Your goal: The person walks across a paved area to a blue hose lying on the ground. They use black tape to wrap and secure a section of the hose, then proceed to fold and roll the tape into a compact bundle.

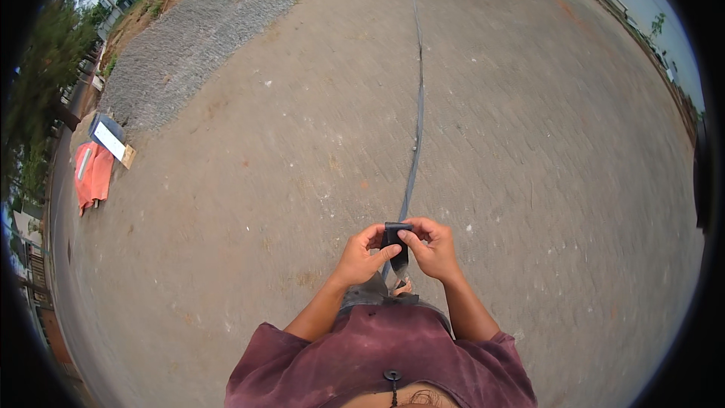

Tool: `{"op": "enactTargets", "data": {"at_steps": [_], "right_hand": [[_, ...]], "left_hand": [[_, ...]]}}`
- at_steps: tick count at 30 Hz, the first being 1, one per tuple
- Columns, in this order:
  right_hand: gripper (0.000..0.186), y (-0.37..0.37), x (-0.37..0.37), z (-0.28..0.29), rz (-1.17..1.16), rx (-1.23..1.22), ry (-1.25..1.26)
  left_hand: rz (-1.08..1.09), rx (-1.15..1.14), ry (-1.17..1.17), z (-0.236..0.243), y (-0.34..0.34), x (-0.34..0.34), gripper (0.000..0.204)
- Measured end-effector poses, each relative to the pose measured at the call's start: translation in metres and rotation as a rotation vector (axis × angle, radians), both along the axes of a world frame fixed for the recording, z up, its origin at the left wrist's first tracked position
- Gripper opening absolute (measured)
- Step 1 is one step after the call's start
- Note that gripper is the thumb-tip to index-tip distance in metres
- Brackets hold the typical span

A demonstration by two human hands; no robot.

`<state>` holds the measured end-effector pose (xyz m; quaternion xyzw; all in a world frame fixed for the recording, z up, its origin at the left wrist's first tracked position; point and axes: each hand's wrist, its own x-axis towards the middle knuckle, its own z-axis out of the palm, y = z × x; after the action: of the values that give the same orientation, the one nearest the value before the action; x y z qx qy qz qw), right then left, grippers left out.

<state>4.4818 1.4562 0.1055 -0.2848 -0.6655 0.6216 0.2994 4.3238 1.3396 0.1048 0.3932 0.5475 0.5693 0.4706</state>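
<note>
Both hands grip a folded black strip [398, 238] in front of my waist. My left hand [361, 257] pinches its left side with the thumb across it; my right hand [430, 251] has its thumb pressed on the upper part, near the fold. A long, narrow grey-blue band [417, 128] runs over the pavement from the far edge toward me and passes behind my hands; whether it joins the black strip is hidden.
The concrete pavement [544, 181] bends toward the rim. At left lie an orange cloth [93, 174], a blue object [99, 125] and a white board [109, 138], near a gravel patch [181, 53]. Trees [30, 98], a road and buildings line the left edge.
</note>
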Motion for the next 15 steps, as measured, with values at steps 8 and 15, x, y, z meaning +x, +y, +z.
{"op": "enactTargets", "data": {"at_steps": [8,15], "right_hand": [[0.066,0.025,-0.04,-0.001,0.019,-0.031,-0.011],[0.058,0.053,-0.117,0.008,-0.138,0.116,-0.134]], "left_hand": [[0.237,-0.142,-0.518,-0.01,0.064,-0.048,0.021],[0.315,0.068,-0.568,-0.023,0.12,-0.099,0.023]]}}
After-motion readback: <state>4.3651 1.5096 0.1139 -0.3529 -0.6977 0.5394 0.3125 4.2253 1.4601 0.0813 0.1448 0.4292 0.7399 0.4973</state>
